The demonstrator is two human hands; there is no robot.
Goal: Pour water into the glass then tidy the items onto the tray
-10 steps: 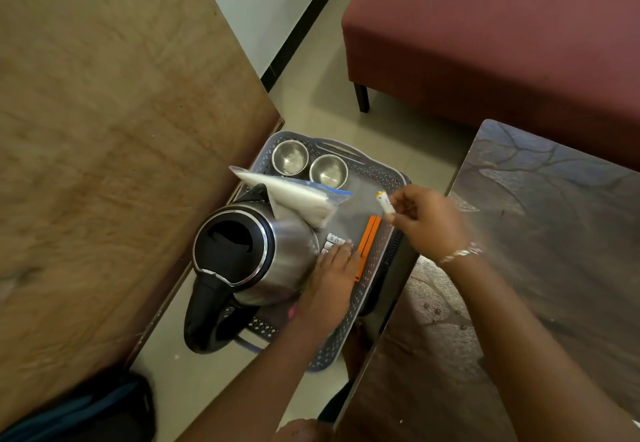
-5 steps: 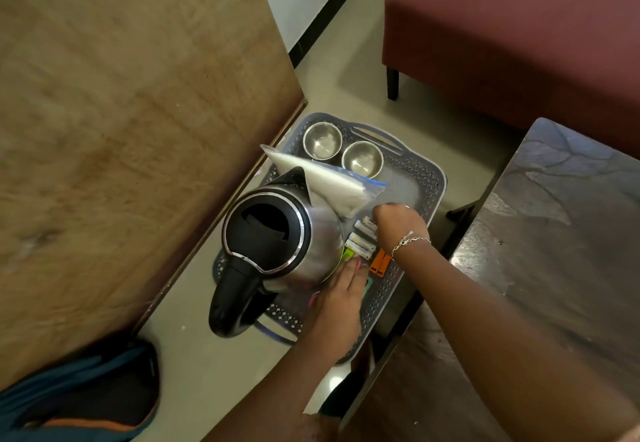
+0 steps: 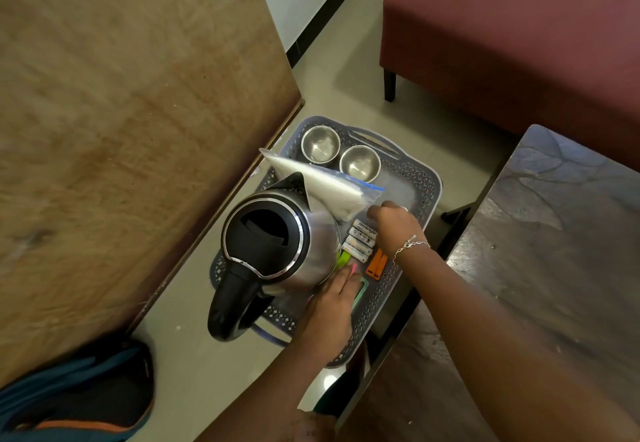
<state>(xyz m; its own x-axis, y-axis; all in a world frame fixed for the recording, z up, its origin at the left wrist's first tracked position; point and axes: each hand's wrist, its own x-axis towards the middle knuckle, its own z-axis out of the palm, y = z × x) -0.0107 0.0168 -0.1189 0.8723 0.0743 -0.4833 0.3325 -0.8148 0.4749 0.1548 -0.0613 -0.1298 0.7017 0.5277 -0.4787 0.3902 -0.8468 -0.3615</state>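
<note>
- Now the grey tray (image 3: 428,196) sits on the floor, long axis near-to-far.
- On it the kettle (image 3: 277,244) stands, spout pointing far.
- The left hand (image 3: 334,299) lies flat beside it, fingers straight.
- The right hand (image 3: 394,225) curls over the batteries (image 3: 362,239); any grasp is unclear.

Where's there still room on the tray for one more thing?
One bare patch: the floor of the tray between the right steel bowl, the plastic bag and the right wall. Crowded: beside the kettle, where batteries, an orange clip, the left hand and the right hand bunch together.
</note>
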